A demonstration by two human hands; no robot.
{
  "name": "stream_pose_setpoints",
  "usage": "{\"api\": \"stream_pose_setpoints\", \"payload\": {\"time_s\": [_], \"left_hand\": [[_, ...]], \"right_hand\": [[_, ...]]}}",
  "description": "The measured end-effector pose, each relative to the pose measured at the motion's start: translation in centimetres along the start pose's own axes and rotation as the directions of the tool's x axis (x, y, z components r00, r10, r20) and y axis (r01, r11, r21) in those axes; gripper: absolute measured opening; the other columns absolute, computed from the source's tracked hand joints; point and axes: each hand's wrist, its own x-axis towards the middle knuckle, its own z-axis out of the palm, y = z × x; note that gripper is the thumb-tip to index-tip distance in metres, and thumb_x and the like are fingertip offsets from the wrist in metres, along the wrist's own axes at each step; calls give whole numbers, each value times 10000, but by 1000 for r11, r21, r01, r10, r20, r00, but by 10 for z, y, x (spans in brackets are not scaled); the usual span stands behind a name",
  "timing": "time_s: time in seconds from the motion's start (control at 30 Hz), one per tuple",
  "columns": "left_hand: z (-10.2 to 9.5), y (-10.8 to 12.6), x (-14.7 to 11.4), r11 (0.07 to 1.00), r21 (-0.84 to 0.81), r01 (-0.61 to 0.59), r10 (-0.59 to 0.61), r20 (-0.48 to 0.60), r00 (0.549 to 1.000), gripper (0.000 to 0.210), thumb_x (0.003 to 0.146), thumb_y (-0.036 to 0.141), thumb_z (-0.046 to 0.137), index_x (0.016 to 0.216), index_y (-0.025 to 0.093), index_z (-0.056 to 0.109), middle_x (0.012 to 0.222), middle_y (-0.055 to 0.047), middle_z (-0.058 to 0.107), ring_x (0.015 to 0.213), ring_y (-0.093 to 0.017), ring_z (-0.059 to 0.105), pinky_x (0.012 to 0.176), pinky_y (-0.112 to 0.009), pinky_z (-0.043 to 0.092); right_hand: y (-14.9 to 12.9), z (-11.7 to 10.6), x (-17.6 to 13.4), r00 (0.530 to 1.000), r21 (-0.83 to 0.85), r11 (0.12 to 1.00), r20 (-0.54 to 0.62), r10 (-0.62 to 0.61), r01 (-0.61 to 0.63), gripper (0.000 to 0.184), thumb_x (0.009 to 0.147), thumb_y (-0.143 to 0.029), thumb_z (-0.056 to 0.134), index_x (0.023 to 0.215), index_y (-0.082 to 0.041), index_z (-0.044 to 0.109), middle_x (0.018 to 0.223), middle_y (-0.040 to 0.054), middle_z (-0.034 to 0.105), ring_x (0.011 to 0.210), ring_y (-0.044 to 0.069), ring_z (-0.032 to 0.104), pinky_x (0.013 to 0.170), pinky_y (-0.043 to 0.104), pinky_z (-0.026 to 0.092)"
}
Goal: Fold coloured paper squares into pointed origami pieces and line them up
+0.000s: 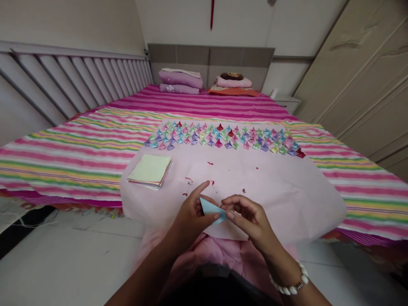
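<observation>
A light blue sheet of origami paper (210, 207), folded to a pointed triangle, is held between my hands above the near edge of the pale pink sheet. My left hand (196, 208) grips its left part, thumb on the near face and index finger stretched out beyond it. My right hand (245, 214) pinches the right corner between thumb and fingers. Further off stand rows of small folded paper pieces (218, 135) in many colours. To the left of my hands lies a stack of square paper (149, 169), pale yellow-green on top.
The pale pink sheet (280, 191) is spread over a striped bed (63, 148). Small red scraps (210, 163) are scattered on it. Folded bedding (180, 80) and pillows lie by the headboard (178, 55). A white slatted rail (79, 85) runs along the left.
</observation>
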Motion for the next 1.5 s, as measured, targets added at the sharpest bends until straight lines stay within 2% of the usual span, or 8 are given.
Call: {"api": "stream_pose_setpoints", "payload": {"time_s": [0.07,0.17,0.33,0.5,0.6,0.8,0.93,1.5], "left_hand": [[2,0,0,999,36,-36,36,13,999,913,595,145,803,1401,220,380,935,9,616,674,-87,598,626,-228,478],[3,-1,1,997,61,-40,39,14,999,895,591,136,810,1380,248,403,958,12,601,647,-75,599,610,-225,479],[-5,-6,6,1000,16,14,-15,68,998,469,588,196,828,1018,139,648,766,-11,667,719,-138,634,713,-277,492],[-9,-10,6,996,91,7,-15,88,996,189,692,268,771,805,135,698,702,-4,643,695,-118,579,685,-247,433],[-8,-13,5,995,93,21,-30,97,995,150,736,285,730,727,140,694,602,23,575,599,-88,491,594,-219,365],[-10,-18,4,984,-126,126,-107,146,984,213,758,322,721,868,140,726,577,29,519,561,-77,412,578,-218,318],[-9,-19,3,965,-216,147,-108,182,977,264,744,311,745,956,155,732,608,26,519,578,-75,400,610,-221,324],[-17,-24,4,987,-135,88,-64,170,983,272,762,271,731,1020,182,730,599,31,540,585,-85,462,601,-226,344]], "right_hand": [[-1,1,2,999,-29,998,-5,52,-53,116,795,-298,720,858,-203,700,768,20,670,734,165,593,703,300,463],[-3,3,4,997,-86,995,49,52,-48,171,825,-310,681,715,-181,669,698,13,630,688,157,555,675,295,432],[-3,4,4,999,-135,991,-50,-18,11,198,836,-308,658,683,-183,642,660,-4,566,647,149,505,626,285,399],[1,7,3,986,-159,986,-148,-72,48,190,836,-298,662,683,-186,649,661,-1,554,649,153,493,632,293,391],[1,11,2,988,-116,993,-145,-49,32,185,825,-313,678,693,-186,655,666,-2,557,647,150,485,626,288,385],[-2,16,2,987,182,973,-52,150,-138,250,857,-374,646,690,-188,629,604,-25,533,585,126,455,577,258,365],[-2,18,2,979,252,949,-27,202,-189,211,799,-375,714,729,-185,655,610,-22,563,572,122,459,571,253,367],[2,17,4,962,334,905,31,270,-264,189,802,-355,693,742,-177,676,577,-29,527,534,110,424,545,247,346]]}}
